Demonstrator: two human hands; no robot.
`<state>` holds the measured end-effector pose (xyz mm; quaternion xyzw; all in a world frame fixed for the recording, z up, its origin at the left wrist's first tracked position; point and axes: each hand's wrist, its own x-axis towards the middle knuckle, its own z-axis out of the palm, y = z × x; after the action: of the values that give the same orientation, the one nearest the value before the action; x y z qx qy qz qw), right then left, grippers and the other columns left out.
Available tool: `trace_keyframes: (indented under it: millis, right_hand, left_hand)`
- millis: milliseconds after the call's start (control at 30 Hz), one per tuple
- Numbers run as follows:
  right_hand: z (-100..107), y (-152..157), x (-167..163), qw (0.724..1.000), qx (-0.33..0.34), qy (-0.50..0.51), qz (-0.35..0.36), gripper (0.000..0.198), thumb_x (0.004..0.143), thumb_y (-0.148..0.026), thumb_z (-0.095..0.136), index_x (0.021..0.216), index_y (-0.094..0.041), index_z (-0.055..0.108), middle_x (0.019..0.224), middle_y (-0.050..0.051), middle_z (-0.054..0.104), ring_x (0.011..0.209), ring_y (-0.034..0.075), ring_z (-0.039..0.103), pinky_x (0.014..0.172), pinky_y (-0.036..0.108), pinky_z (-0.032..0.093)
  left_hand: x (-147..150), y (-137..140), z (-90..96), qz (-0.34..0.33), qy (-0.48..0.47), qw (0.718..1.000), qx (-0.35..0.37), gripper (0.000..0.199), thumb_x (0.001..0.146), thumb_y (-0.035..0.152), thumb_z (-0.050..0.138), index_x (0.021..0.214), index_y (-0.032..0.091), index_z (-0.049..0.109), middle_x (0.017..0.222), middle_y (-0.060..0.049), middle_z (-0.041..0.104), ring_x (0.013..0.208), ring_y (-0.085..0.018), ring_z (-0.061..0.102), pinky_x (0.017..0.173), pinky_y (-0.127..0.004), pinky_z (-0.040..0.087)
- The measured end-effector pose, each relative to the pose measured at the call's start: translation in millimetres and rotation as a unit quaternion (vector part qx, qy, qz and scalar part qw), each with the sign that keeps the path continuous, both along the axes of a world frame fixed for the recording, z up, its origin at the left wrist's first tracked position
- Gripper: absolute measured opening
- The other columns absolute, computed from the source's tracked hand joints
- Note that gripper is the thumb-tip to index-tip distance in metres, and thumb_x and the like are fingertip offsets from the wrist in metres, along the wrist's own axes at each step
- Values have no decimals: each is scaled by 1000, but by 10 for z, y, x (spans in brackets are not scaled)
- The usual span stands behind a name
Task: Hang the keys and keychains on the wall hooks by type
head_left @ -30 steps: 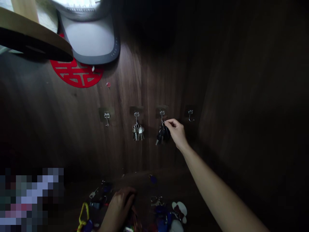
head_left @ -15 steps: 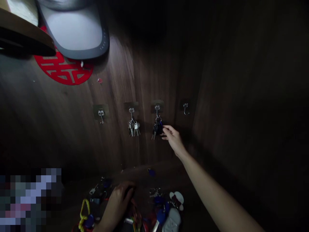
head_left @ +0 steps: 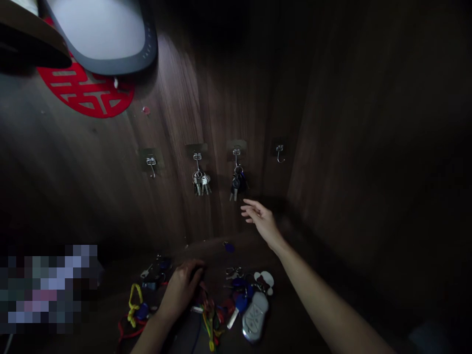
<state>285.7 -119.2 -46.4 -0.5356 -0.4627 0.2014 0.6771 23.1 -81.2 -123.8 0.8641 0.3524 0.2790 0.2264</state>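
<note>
My right hand (head_left: pixel 260 220) hovers just below and right of a bunch of dark keys (head_left: pixel 237 186), fingers apart and holding nothing. That bunch hangs by its ring from a metal hook (head_left: pixel 236 153) on the wooden back panel. Another bunch of silver keys (head_left: pixel 201 183) hangs on the hook to its left. My left hand (head_left: pixel 184 285) rests low on the dark surface, thumb apart from the fingers, with nothing visible in it. Beside it lie a tangle of coloured cords (head_left: pixel 209 314), a blue-headed key (head_left: pixel 239 306) and a grey remote control (head_left: pixel 255 317).
Bare hooks are at the far left (head_left: pixel 151 163) and far right (head_left: pixel 280 151). A blue key fob (head_left: pixel 229 247) lies near the panel. Left are a yellow braided cord (head_left: pixel 133 305) and more keys (head_left: pixel 146 271). A grey-and-white cap-like object (head_left: pixel 99 34) covers part of a red cut-out (head_left: pixel 84 93).
My right hand has let go of the dark key bunch and drawn down from it. The bunch stays on its hook. My left hand stays low, and the view has shifted slightly.
</note>
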Motion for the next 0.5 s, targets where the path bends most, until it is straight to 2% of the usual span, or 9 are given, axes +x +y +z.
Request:
trace_keyframes:
  millis: [167,300,500]
  right_hand:
    - [-163,-140,-52,999,-28,3,16,34,75,-39,58,104,-20,61,94,8,69,78,17,66,60,26,49]
    - [-296,-286,-48,996,-74,-9,47,28,75,-37,57,96,-19,63,88,6,69,72,15,64,60,25,47]
    - [-429,-400,-12,990,-111,-27,77,22,75,-33,55,87,-16,64,76,3,66,59,11,58,51,21,41]
  left_hand:
    - [0,-5,22,-3,13,1000,13,22,87,25,43,95,23,64,97,-2,71,94,-17,65,84,-27,48]
    - [16,-60,76,-18,37,997,67,23,88,22,43,96,23,64,97,-3,71,94,-19,64,84,-32,48]
    - [154,-370,236,-115,49,983,134,24,90,19,41,103,24,61,98,-3,68,94,-19,61,91,-38,44]
